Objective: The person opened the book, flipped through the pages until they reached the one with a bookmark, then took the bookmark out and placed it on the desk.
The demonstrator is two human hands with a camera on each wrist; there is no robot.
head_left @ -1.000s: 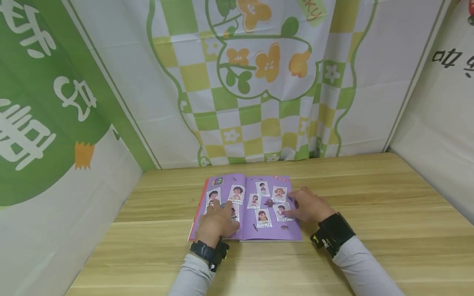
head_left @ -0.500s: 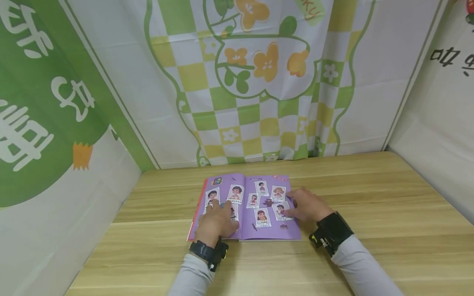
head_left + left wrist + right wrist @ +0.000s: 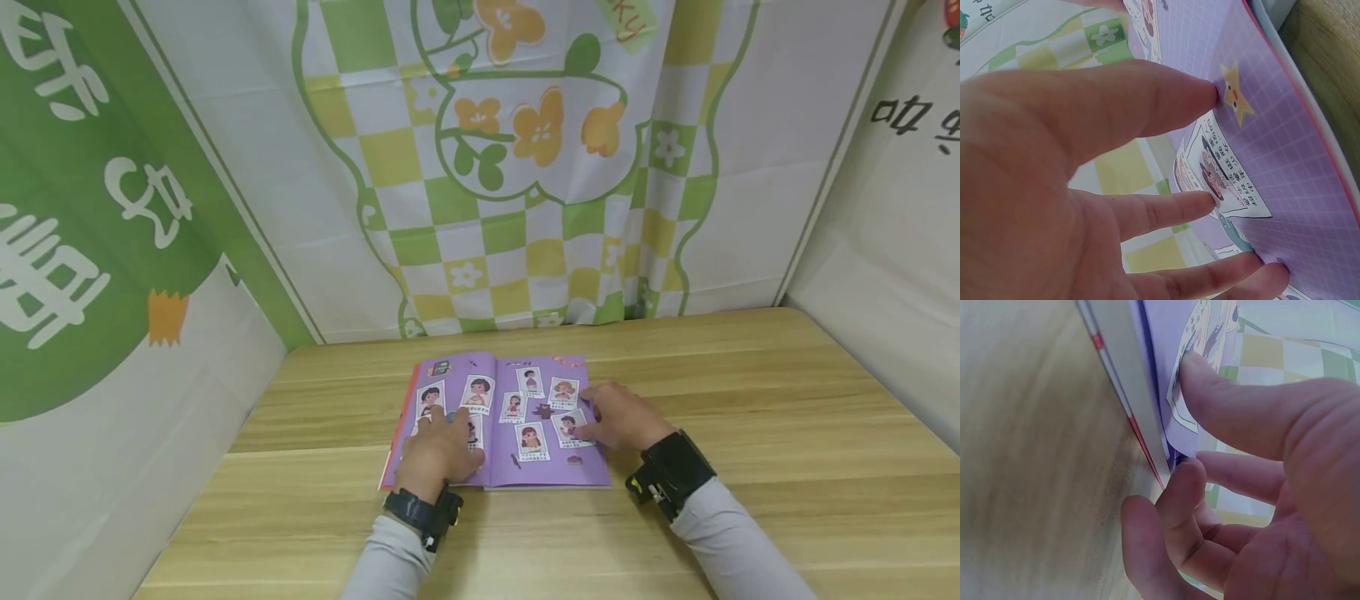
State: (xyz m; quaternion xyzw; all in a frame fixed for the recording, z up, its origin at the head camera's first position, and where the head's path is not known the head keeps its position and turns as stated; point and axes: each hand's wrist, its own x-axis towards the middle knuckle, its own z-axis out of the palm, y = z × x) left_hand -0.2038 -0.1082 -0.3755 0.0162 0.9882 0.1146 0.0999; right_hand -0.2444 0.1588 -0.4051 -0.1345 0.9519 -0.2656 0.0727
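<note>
An open picture book (image 3: 504,467) with purple pages and pasted-looking portrait cards lies on the wooden table. My left hand (image 3: 440,450) rests on its left page, fingers spread. In the left wrist view the thumb and fingertips touch that page (image 3: 1310,181), the thumb beside a yellow star (image 3: 1235,94). At the book's right edge, my right hand (image 3: 628,417) has its thumb on top of the right page (image 3: 1163,331). Its bent fingers sit at the page's outer edge in the right wrist view, pinching it between thumb and fingers. Part of the left page is hidden under the left hand.
The table (image 3: 750,400) stretches out on both sides of the book. Behind it hangs a green and yellow checked curtain (image 3: 465,225), and printed cloth walls (image 3: 247,375) enclose the left and right sides. Both wrists wear black camera straps (image 3: 678,471).
Hands and book keep their places relative to each other. The whole head view shifted very slightly from the first frame, then stayed steady.
</note>
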